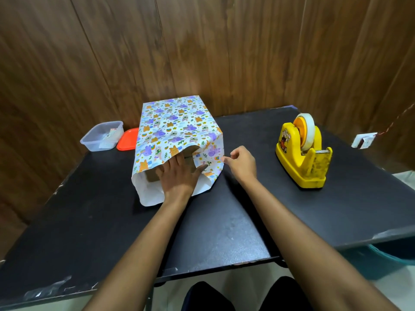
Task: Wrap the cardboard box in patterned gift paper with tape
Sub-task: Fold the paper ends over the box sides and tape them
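The cardboard box (152, 176) lies on the black table, covered by patterned gift paper (177, 122) that forms an open sleeve toward me. Only a brown patch of the box shows inside the near opening. My left hand (178, 173) lies flat with straight fingers against the box's near end, its fingertips under the paper's top flap. My right hand (241, 163) pinches the paper's right near edge between thumb and fingers. A yellow tape dispenser (303, 151) with a roll of tape stands to the right, apart from both hands.
A clear plastic container (102, 136) and an orange lid (128, 140) sit at the back left of the black table (89, 221). A wooden wall rises right behind. A teal bin (381, 263) stands on the floor at the right.
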`<state>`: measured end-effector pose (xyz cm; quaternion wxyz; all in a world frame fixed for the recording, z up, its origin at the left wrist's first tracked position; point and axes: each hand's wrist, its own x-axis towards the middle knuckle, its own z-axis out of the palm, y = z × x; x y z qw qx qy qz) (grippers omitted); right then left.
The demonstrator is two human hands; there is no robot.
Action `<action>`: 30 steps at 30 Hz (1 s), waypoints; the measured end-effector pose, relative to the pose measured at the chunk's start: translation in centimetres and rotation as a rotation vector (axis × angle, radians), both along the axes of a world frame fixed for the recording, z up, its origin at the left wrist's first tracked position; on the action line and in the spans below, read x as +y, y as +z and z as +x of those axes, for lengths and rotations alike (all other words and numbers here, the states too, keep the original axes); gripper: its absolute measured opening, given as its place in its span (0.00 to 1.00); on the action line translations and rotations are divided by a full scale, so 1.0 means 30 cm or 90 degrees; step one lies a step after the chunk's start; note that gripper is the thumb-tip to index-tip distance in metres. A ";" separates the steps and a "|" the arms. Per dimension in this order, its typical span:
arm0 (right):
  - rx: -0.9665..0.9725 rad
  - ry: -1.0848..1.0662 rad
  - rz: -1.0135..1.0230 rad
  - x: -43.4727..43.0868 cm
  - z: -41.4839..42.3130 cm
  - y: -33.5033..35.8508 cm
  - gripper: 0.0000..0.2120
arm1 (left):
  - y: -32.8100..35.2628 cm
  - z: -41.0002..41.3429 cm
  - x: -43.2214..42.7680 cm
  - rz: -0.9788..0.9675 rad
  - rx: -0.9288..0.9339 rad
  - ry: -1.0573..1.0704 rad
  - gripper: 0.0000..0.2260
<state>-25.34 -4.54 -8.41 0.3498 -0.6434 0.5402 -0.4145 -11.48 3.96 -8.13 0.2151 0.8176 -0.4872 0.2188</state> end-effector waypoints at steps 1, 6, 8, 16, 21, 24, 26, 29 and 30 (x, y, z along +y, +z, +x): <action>0.004 0.018 0.005 -0.015 0.003 0.002 0.13 | 0.009 -0.014 -0.003 0.021 0.037 0.008 0.38; 0.120 0.132 0.049 -0.073 0.028 0.023 0.19 | 0.020 -0.034 -0.025 -0.011 0.060 0.037 0.39; 0.169 0.122 0.050 -0.084 0.035 0.017 0.20 | 0.001 -0.018 -0.039 -0.028 -0.038 0.070 0.40; 0.056 0.205 0.134 -0.103 -0.003 0.035 0.13 | -0.005 0.009 -0.057 -0.040 -0.052 0.012 0.41; -0.039 0.119 0.225 -0.094 -0.036 0.047 0.13 | 0.004 -0.003 -0.048 -0.039 -0.069 0.009 0.36; 0.076 0.112 0.260 -0.074 -0.009 0.055 0.09 | 0.031 0.010 -0.046 -0.009 -0.107 -0.012 0.20; 0.116 0.095 0.237 -0.066 0.009 0.046 0.06 | 0.042 0.010 -0.034 0.023 -0.086 -0.015 0.15; 0.137 0.079 0.214 -0.058 0.018 0.050 0.06 | 0.008 0.026 -0.026 -0.006 -0.078 -0.036 0.18; 0.133 0.083 0.219 -0.055 0.018 0.058 0.07 | 0.016 0.030 -0.021 -0.041 -0.064 -0.027 0.17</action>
